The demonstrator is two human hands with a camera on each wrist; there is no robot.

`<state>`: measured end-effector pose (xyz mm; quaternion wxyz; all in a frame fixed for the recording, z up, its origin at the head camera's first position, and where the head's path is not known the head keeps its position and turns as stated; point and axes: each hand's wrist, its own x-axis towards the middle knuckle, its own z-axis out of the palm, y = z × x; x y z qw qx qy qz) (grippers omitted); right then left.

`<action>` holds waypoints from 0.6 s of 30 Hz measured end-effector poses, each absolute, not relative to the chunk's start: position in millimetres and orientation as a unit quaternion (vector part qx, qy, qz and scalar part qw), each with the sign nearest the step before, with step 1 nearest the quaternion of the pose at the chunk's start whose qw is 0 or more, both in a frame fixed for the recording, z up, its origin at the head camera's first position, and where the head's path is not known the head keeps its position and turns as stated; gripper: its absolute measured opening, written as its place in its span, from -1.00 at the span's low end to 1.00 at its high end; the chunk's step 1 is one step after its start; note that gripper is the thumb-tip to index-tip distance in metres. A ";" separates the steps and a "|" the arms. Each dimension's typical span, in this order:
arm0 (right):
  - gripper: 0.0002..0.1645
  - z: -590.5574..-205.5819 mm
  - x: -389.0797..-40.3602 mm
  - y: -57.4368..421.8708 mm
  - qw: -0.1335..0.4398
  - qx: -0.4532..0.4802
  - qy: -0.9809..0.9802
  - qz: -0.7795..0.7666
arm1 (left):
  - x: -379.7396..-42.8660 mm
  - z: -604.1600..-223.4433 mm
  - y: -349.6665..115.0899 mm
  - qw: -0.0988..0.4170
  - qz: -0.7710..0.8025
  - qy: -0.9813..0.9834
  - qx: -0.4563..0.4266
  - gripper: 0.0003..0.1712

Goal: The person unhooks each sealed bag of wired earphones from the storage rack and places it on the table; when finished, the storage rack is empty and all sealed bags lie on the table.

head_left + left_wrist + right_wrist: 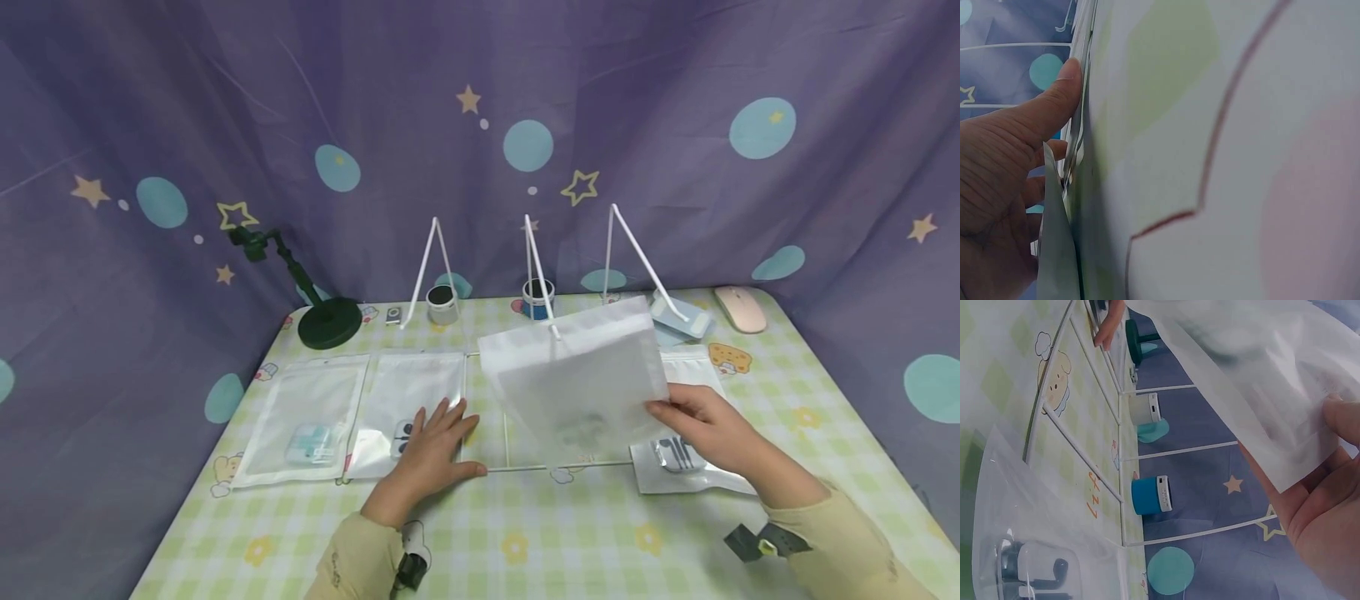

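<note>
My right hand (708, 425) pinches the right edge of a frosted zip pouch (570, 383), thumb in front and fingers behind. A small coiled item shows faintly through its lower part. The tip of the middle prong (542, 275) of a white wire rack overlaps the pouch's top strip. My left hand (435, 450), fingers spread, rests over the lower right of another pouch (412, 375) with boxed earphones inside, its thumb near the rack's front rod (517, 468). Below the raised pouch, at right, lies a pouch holding cased earphones (1041, 572).
At the left lies a pouch (300, 417) with a blue-and-white item. Behind stand a dark green stand (330, 323), a white cylinder (442, 307) and a blue one (537, 302). A pale blue pack (682, 317) and a pink mouse (741, 310) lie back right. Two outer prongs (645, 258) jut upward.
</note>
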<state>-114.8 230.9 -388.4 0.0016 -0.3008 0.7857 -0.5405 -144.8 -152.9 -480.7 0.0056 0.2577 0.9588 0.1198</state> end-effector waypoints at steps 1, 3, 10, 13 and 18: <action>-0.72 -388.1 -113.7 231.7 0.001 -0.302 0.786 -0.540 | -145.0 -480.8 -152.9 0.006 0.121 0.959 0.257 -0.07; -0.71 -386.7 -111.3 232.8 -0.001 -0.306 0.782 -0.543 | -145.1 -481.3 -153.1 0.007 0.121 0.959 0.256 -0.07; -0.63 -380.2 -104.2 236.6 -0.012 -0.339 0.760 -0.555 | -145.4 -481.9 -153.2 0.015 0.115 0.961 0.249 -0.06; -0.61 -376.3 -100.3 239.0 -0.029 -0.344 0.748 -0.566 | -145.2 -481.3 -153.2 0.016 0.116 0.962 0.248 -0.07; -0.64 -367.5 -93.2 250.4 -0.071 -0.322 0.716 -0.616 | -145.8 -481.3 -152.7 0.013 0.119 0.961 0.250 -0.07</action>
